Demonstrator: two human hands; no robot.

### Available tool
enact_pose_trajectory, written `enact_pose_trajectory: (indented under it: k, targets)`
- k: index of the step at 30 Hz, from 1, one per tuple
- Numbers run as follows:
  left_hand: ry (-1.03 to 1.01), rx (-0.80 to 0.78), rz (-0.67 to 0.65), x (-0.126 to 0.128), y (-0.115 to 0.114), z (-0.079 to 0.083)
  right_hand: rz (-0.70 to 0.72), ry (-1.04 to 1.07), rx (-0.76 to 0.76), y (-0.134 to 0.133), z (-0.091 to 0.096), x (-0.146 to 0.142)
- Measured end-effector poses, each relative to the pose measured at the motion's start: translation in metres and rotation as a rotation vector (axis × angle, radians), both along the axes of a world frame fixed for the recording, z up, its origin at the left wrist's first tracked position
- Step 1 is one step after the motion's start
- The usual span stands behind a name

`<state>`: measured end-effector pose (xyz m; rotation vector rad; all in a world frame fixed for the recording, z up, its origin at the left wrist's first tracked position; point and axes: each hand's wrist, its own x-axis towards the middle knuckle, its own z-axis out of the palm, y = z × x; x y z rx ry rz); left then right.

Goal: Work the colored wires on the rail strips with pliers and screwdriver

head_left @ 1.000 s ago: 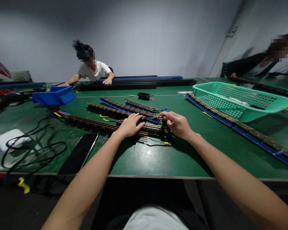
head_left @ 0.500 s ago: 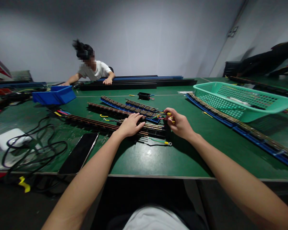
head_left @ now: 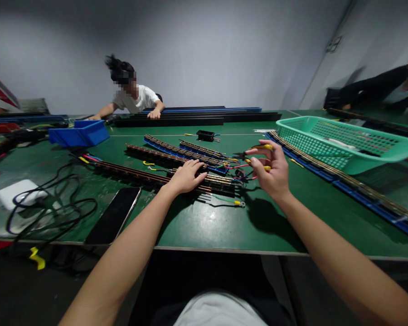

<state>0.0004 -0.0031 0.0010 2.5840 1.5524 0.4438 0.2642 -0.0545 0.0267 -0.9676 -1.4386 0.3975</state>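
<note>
My left hand [head_left: 186, 177] lies flat with its fingers spread across a dark track strip with copper-coloured bars [head_left: 149, 174] on the table. In my right hand [head_left: 275, 172] is a pair of pliers [head_left: 265, 147] with yellow handles, held with the handles spread apart. The dark jaws point left, over coloured wires [head_left: 238, 166] at the right ends of the strips; whether they touch a wire I cannot tell. A blue-based track strip [head_left: 183, 151] lies just beyond my left hand. Near me, a green wire ends in a ring terminal [head_left: 242, 204].
A green basket [head_left: 347, 163] and a long curved blue-based strip [head_left: 340, 176] occupy the right. At left are a blue bin [head_left: 78, 135], a phone [head_left: 114, 217], and a white charger [head_left: 18, 194] with tangled black cable. A co-worker [head_left: 134, 97] leans over black bars opposite.
My right hand has moved right and slightly up from the wire ends, and the pliers' handles now show spread apart. My left hand stays in place on the strip.
</note>
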Motion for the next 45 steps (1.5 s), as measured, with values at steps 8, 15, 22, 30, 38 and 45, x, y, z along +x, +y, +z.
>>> enact_pose_trajectory:
  k: [8,15,22,30,38,45]
  targets:
    - [0.002,-0.017,-0.002,-0.001,0.002,-0.001,0.343,0.384,-0.393,-0.001,0.018,0.009]
    - [-0.007,-0.012,-0.005,-0.001,0.002,-0.002,0.53,0.436,-0.62,-0.009,0.026,0.006]
    - [-0.001,-0.02,0.005,0.0,0.001,-0.001,0.485,0.418,-0.654,-0.006,0.019,0.002]
    - [0.007,-0.016,0.011,0.0,0.001,-0.001,0.463,0.465,-0.612,-0.007,0.022,0.003]
    - [0.013,-0.004,0.011,0.0,0.0,-0.001,0.469,0.481,-0.654,-0.006,0.022,0.007]
    - [0.018,-0.002,0.009,0.0,0.0,-0.001,0.444,0.417,-0.706,-0.004,0.018,0.005]
